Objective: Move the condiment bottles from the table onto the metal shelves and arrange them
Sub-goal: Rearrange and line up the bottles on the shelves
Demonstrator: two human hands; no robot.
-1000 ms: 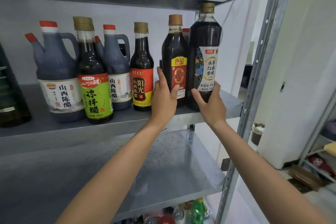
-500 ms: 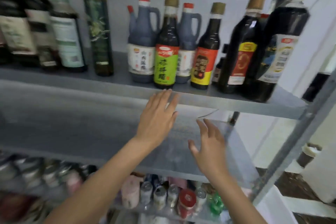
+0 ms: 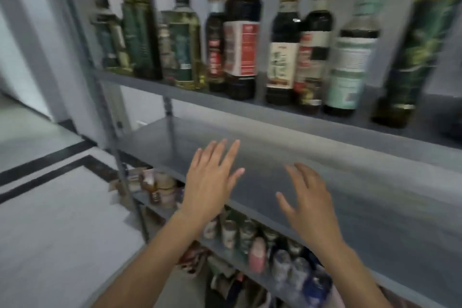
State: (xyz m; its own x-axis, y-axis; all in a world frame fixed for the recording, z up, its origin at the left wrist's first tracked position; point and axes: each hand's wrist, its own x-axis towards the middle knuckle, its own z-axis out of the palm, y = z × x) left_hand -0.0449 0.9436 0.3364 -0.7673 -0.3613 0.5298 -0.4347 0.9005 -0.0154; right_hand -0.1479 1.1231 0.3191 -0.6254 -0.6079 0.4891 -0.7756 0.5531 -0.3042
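Several condiment bottles stand in a row on the upper metal shelf (image 3: 287, 114): green oil bottles (image 3: 140, 30) at the left, dark sauce bottles with red labels (image 3: 241, 40) in the middle, a pale-labelled bottle (image 3: 352, 65) and a tall green bottle (image 3: 420, 52) at the right. My left hand (image 3: 210, 182) and my right hand (image 3: 310, 202) hover with spread fingers in front of the bare middle shelf (image 3: 362, 197). Neither hand holds anything. The picture is blurred by motion.
A lower shelf (image 3: 262, 280) holds several small jars and cans. The shelf's left upright post (image 3: 110, 127) stands beside a pale tiled floor (image 3: 50, 207) with dark stripes. A wall lies behind the shelves.
My view has swung left along the shelf, away from the vinegar bottles. Both hands let go of the bottles, dropped to the middle shelf level and spread.
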